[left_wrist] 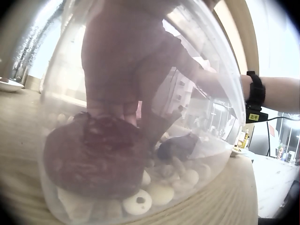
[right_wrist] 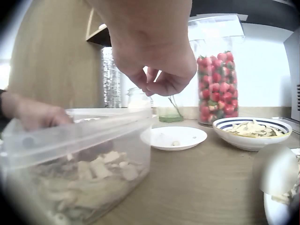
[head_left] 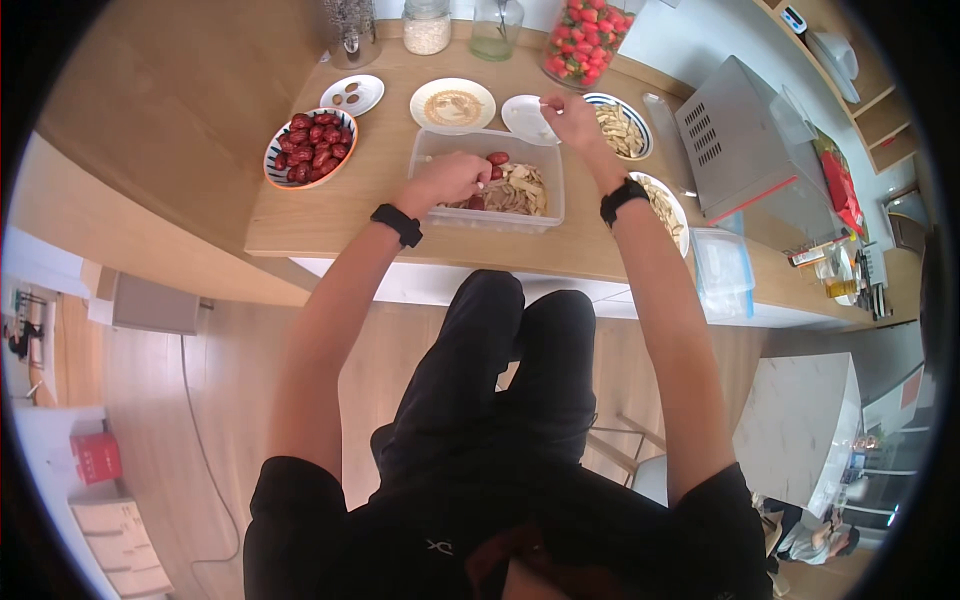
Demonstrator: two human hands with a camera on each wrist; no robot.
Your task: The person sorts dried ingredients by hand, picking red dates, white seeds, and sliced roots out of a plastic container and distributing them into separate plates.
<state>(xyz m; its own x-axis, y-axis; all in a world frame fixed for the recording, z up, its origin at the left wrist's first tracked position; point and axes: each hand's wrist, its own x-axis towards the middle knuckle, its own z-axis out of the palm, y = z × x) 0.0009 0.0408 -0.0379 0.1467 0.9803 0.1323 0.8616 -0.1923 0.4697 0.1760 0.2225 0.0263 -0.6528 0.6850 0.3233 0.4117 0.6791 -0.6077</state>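
Note:
My left hand (head_left: 452, 180) reaches down into a clear plastic box (head_left: 550, 212) of pale dried slices (head_left: 525, 190). Through the box wall in the left wrist view, its fingers come down to a large red date (left_wrist: 96, 157); the date hides the fingertips, so I cannot tell whether they grip it. Another red date (head_left: 497, 158) lies by the hand. My right hand (head_left: 577, 122) is raised beside a small white plate (head_left: 522, 112). In the right wrist view its thumb and fingertips (right_wrist: 149, 89) meet, and nothing shows between them. A small pale piece (right_wrist: 176, 143) lies on that plate.
At the left is a bowl of red dates (head_left: 315, 150). Behind stand plates (head_left: 420, 92), jars (head_left: 427, 28) and a tall container of strawberries (head_left: 590, 40). A striped bowl of dried slices (head_left: 620, 130), another plate (head_left: 682, 235) and a grey appliance (head_left: 740, 130) flank the right arm.

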